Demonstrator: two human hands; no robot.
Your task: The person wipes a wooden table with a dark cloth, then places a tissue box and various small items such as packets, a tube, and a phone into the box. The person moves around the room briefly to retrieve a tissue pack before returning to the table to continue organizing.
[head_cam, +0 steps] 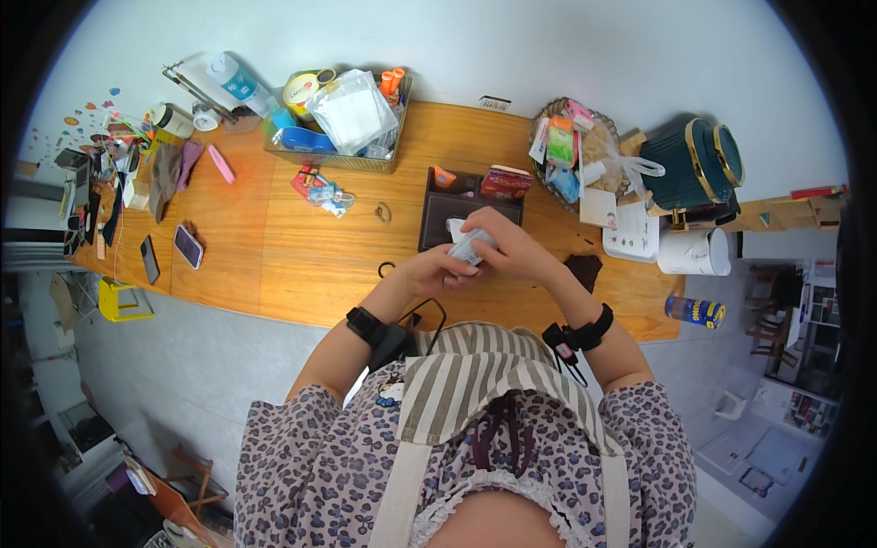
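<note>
Both my hands hold a small pale packet with printing (473,246) in front of my chest. My left hand (438,269) grips its lower left side, with the thumb lying along it. My right hand (505,240) has its fingers on the upper right side. Just beyond them is a dark brown desk organizer (438,205) with a white tissue in its slot. Its rear compartments hold an orange item (444,178) and a red printed box (507,181). The packet's underside is hidden by my fingers.
On the wooden table (329,240) are a filled plastic basket (342,161), a round basket of packets (582,164), a dark green canister (685,164), a phone (188,246), a black hair tie (386,269) and a dark cloth (584,270). A blue can (694,312) appears beyond the right edge.
</note>
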